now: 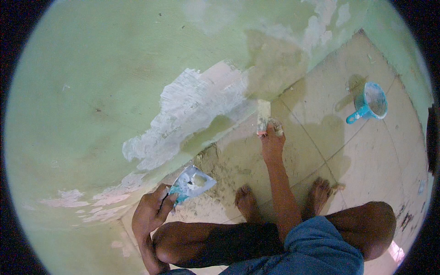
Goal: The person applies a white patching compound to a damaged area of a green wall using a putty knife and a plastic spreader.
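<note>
My right hand [273, 146] is closed on a putty knife [263, 112] with a pale, smeared blade and a reddish part at the fingers. The blade points away from me, beside the base of the green wall [114, 68]. A large patch of white filler [197, 98] spreads over the wall to the left of it. My left hand [152, 208] grips the near edge of a roughly triangular, whitish and teal holder [195, 181] smeared with filler. A lump of pale filler lies on it. Its exact kind does not show.
A teal dipper [376, 101] with a handle and greyish contents stands on the tiled floor [366, 156] at the right. My bare feet [247, 202] and bent knees are below my hands. Dirt and crumbs lie along the wall's base. More pale patches mark the wall.
</note>
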The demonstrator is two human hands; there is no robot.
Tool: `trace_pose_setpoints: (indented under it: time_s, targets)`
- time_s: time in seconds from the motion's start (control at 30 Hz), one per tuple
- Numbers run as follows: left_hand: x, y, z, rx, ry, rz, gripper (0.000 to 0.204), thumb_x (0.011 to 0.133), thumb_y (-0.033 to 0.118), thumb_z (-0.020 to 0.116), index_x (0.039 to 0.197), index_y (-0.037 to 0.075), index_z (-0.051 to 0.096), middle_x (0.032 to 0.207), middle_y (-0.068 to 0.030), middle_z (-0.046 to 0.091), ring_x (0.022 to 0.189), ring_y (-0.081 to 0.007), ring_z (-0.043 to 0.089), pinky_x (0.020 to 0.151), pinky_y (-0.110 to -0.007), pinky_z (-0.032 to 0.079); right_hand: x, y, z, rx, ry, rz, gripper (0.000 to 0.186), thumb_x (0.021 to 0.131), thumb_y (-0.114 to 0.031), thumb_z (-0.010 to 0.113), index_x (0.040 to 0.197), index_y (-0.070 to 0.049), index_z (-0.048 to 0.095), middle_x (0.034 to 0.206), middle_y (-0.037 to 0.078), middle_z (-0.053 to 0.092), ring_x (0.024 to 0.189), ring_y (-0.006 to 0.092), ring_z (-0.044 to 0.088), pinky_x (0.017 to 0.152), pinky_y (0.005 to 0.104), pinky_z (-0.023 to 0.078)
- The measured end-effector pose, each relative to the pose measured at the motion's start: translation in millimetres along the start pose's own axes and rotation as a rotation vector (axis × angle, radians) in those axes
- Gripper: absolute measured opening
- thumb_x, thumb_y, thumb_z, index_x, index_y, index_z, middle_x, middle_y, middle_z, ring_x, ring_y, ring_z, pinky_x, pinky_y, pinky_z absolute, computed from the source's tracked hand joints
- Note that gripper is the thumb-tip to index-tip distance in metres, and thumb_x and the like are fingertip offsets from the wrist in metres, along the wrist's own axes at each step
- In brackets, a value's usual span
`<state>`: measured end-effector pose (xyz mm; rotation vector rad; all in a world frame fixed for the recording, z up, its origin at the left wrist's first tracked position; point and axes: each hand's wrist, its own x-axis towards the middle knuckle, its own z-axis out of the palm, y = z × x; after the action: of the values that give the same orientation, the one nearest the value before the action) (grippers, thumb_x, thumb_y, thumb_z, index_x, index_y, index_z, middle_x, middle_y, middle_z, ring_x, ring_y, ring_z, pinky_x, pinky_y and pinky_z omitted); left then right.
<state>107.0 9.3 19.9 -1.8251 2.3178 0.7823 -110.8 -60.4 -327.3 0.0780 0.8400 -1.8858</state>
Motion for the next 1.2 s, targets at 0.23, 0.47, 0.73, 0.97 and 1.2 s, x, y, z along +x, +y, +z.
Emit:
trace_pose_setpoints:
  time_s: [0.23,0.47,0.73,0.97,1.2]
  targets:
    - [2,-2,1,0.015,-0.006,0.013,0.011,0.092,0.013,0.055,0.092,0.002,0.054,0.063,-0.0123,0.060,0.055,-0.0252,0.060,0.053,-0.034,0.046,-11,-19,-10,-0.108,-0.198,0.036,0.042,0.084,-0.012,0.062,0.122,-0.003,0.049,0.106,0.005,0.057,0.093,0.0114,0.053,0.079,0.0297,0.044]
    - [-1,6,1,0.000,0.006,0.012,0.011,0.092,0.013,0.054,0.096,0.002,0.055,0.062,-0.0121,0.060,0.055,-0.0252,0.060,0.054,-0.034,0.046,23,2,0,-0.488,-0.007,-0.292,0.038,0.090,-0.031,0.059,0.116,-0.004,0.052,0.091,0.001,0.057,0.073,0.0086,0.051,0.062,0.0257,0.043]
    - [-2,9,1,-0.023,-0.004,0.007,0.018,0.094,0.019,0.052,0.091,0.001,0.052,0.067,-0.0101,0.064,0.057,-0.0167,0.062,0.056,-0.030,0.048,27,44,15,-0.380,0.209,-0.217,0.038,0.090,-0.033,0.059,0.110,-0.001,0.055,0.078,0.002,0.058,0.063,0.0101,0.051,0.054,0.0256,0.041]
    - [-4,-6,2,-0.024,-0.007,0.005,0.013,0.093,0.014,0.053,0.091,0.001,0.053,0.062,-0.0110,0.062,0.056,-0.0195,0.061,0.055,-0.031,0.047,34,2,22,-0.758,0.017,-0.148,0.033,0.089,-0.023,0.059,0.109,0.003,0.055,0.098,0.016,0.059,0.085,0.0237,0.056,0.076,0.0356,0.043]
    - [-6,-13,6,-0.063,0.019,0.001,0.014,0.093,0.013,0.053,0.096,-0.001,0.054,0.063,-0.0105,0.063,0.056,-0.0193,0.062,0.055,-0.030,0.047,31,-60,78,-0.871,0.065,-0.844,0.052,0.085,-0.010,0.056,0.135,-0.009,0.045,0.123,0.020,0.049,0.109,0.0329,0.046,0.098,0.0413,0.034]
